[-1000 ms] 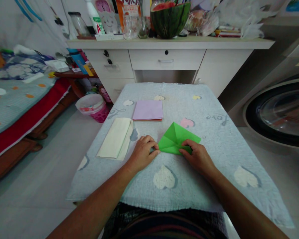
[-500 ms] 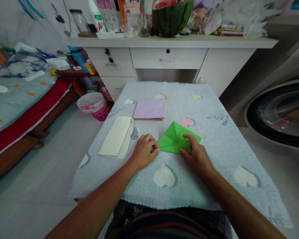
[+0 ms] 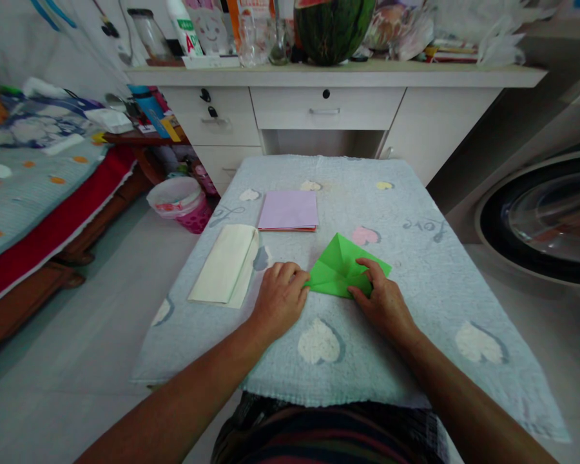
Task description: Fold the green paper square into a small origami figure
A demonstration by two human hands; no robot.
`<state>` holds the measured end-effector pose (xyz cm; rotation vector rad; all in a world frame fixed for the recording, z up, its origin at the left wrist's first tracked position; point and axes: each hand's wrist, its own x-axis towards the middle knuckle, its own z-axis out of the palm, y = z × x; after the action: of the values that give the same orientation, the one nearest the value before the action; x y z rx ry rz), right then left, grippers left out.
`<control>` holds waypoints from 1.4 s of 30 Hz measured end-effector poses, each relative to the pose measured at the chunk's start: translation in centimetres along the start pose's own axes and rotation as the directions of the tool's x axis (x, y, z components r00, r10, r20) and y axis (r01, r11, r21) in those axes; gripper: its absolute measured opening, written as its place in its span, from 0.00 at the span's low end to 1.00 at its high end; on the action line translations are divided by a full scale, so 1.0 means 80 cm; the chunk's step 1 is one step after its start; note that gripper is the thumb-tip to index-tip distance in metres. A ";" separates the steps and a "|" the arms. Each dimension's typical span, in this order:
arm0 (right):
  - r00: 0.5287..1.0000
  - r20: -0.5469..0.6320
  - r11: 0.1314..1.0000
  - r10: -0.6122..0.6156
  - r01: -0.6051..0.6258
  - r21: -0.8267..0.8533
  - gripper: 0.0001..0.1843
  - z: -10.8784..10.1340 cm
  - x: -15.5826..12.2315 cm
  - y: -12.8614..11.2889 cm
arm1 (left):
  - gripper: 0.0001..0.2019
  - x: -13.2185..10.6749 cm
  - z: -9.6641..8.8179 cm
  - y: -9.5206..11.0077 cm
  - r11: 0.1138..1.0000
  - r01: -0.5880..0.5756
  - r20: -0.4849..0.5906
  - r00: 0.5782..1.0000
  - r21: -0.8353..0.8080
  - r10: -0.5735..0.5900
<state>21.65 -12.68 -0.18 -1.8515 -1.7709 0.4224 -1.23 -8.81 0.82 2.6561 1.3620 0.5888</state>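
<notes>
A creased sheet of green paper (image 3: 336, 267) lies on the cloth-covered table (image 3: 381, 348), a pointed corner facing the far side. My left hand (image 3: 283, 293) pinches its left corner between thumb and fingers. On the paper's right part rests my right hand (image 3: 381, 296), thumb at the near edge and index finger curled over the top, gripping it. Beyond the paper is a stack of square paper with a lilac sheet (image 3: 289, 209) on top and a red edge below. Left of my left hand lies a folded cream paper (image 3: 225, 264).
A white cabinet (image 3: 326, 106) stands behind the table, with a watermelon (image 3: 333, 29), a jar and bottles on top. A pink bin (image 3: 193, 216) and a bed (image 3: 33, 193) are at left. A front-loading washing machine (image 3: 551, 212) stands at right.
My left hand has turned slightly at the green paper's left corner, its fingers now lying more over it. My right hand and the paper stay nearly in place. The view has tilted slightly.
</notes>
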 end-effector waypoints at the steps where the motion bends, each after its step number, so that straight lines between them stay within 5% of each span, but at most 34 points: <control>1: 1.000 -0.003 1.000 -0.004 0.004 -0.003 0.27 0.000 0.000 0.000 | 0.06 -0.004 0.000 0.006 0.996 -0.076 -0.031 0.996 0.051 0.078; 4: 1.000 0.009 1.000 -0.011 0.011 0.002 0.26 -0.001 0.001 -0.001 | 0.13 -0.017 0.003 0.027 0.905 -0.421 -0.004 0.907 0.063 0.422; 6: 1.000 0.018 1.000 -0.015 0.015 0.009 0.26 -0.002 0.001 -0.002 | 0.15 -0.024 0.007 0.039 0.871 -0.490 0.023 0.872 0.036 0.489; 12: 1.000 0.012 1.000 -0.007 0.007 0.007 0.28 -0.002 0.002 0.000 | 0.24 -0.031 0.022 0.045 0.935 -0.354 0.124 0.927 -0.022 0.354; 21: 1.000 -0.005 1.000 -0.007 0.007 0.001 0.27 -0.001 0.003 0.002 | 0.32 -0.041 0.023 0.045 0.960 -0.275 0.239 0.930 -0.049 0.278; 42: 0.999 0.038 0.999 0.024 -0.026 0.039 0.29 -0.004 0.003 0.002 | 0.35 -0.055 0.012 0.047 0.967 -0.253 0.262 0.932 -0.019 0.249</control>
<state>22.02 -12.49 0.03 -1.8515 -1.7526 0.5013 -0.33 -14.48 -0.38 2.8170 0.9685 0.2326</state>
